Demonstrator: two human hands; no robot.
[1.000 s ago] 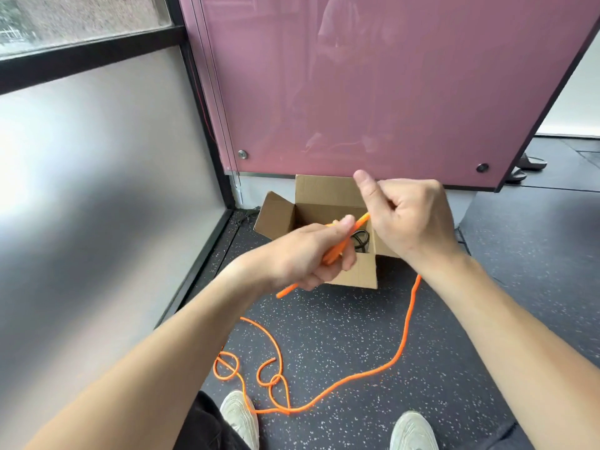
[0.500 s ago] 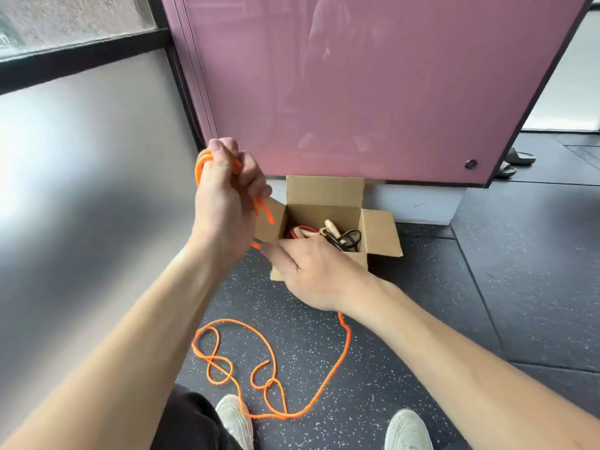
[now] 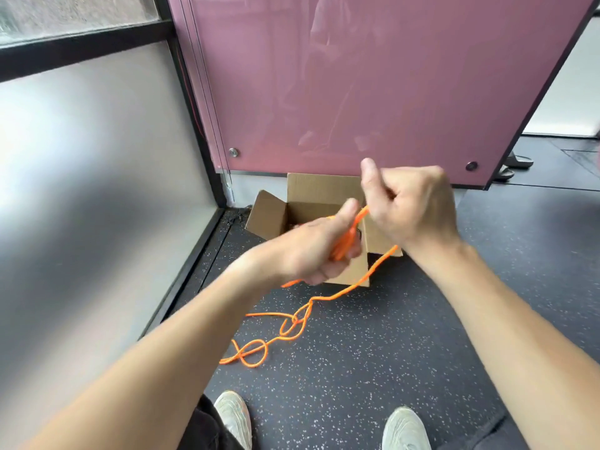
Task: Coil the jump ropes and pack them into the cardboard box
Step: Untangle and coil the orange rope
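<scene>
Since half a second back, left hand (image 3: pixel 311 248) dropped from up high; right hand (image 3: pixel 409 206) rose to meet it. Left fist clamps gathered orange rope (image 3: pixel 305 316) loops; right pinches the strand just beside. Slack trails to floor below, kinked. Box (image 3: pixel 324 193) just behind hands. Rope light, limp, springy: grip the bundle mid-loop.

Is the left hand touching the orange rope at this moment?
Touching. The head view shows the left hand closed around a bunch of the orange rope, with strands emerging from both sides of the fist.
</scene>
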